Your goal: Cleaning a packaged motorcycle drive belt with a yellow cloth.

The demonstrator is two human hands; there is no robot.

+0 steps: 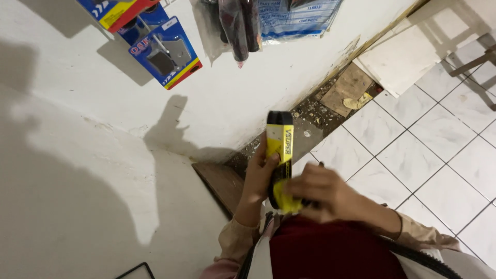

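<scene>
Spare-parts shop, packaged brake pads (166,54) hung on white wall (77,113), tiled floor (439,144)

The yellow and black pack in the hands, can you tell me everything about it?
The yellow and black pack is long, narrow and glossy like printed card, with a black top end. It is held upright above the tiled floor. The left hand grips its side; the right hand covers its lower end.

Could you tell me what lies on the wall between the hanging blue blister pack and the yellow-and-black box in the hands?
Only bare white wall and shadow, between blue blister pack and yellow-and-black box, in the head view.
</scene>
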